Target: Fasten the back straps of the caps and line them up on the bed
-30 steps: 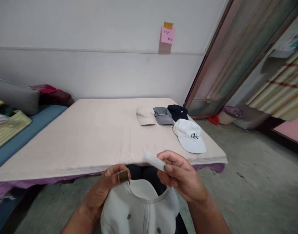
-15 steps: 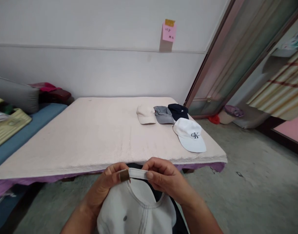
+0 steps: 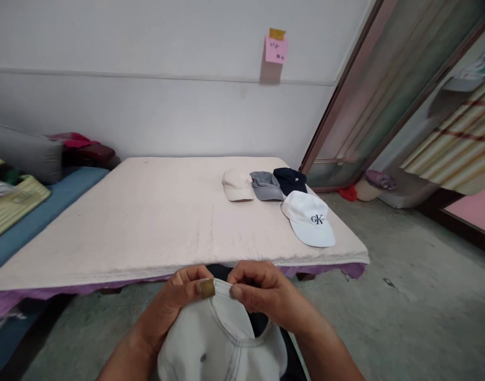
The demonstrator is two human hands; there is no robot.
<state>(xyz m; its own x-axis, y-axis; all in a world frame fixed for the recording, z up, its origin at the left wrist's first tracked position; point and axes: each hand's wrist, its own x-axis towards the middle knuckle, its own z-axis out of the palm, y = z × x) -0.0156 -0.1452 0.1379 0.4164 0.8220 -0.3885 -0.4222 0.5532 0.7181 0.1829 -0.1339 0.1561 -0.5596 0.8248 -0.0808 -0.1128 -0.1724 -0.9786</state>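
Note:
Low in the view, a white baseball cap [image 3: 198, 338] is held with its back opening facing up. My left hand [image 3: 174, 301] pinches the brown end piece [image 3: 207, 288] of its adjusting strap between thumb and fingers. The white strap [image 3: 222, 289] runs across the opening to my right hand [image 3: 266, 291], whose thumb and forefinger grip it. Only a short stretch of strap shows between the two hands. The cap's visor is out of sight below.
On the pale bed cover [image 3: 155, 211] lie a cream cap [image 3: 237, 185], a grey cap [image 3: 266, 185], a navy cap [image 3: 290, 181] and a white cap with black letters [image 3: 309, 218]. A pink note [image 3: 276, 50] hangs on the wall. A grey cushion [image 3: 26, 156] is at left.
My right hand has moved slightly left and down along the strap, closer to my left hand. Less of the strap shows between them.

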